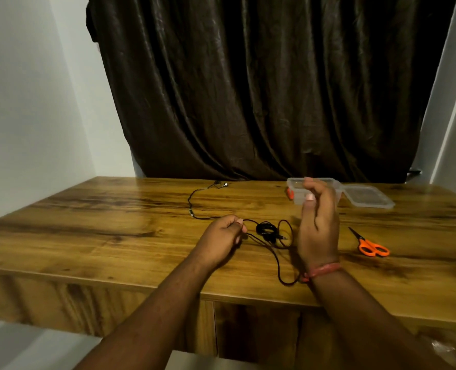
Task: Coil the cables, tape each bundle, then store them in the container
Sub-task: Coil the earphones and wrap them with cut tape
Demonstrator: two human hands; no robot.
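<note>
A thin black earphone cable (195, 206) lies across the wooden table (114, 236), its earbuds (220, 184) near the far edge. My left hand (221, 236) pinches this cable near its middle. A small coiled black cable (266, 228) lies between my hands. My right hand (318, 222) is raised upright, fingers loosely curled, with the cable running down from it to a loop (288, 279) by my wrist. A clear plastic container (296, 192) stands behind my right hand, partly hidden by it.
The container's clear lid (368, 200) lies to its right. Orange-handled scissors (369, 245) rest on the table right of my right hand. Something orange (290, 194) shows at the container's left side. A dark curtain (261, 89) hangs behind the table.
</note>
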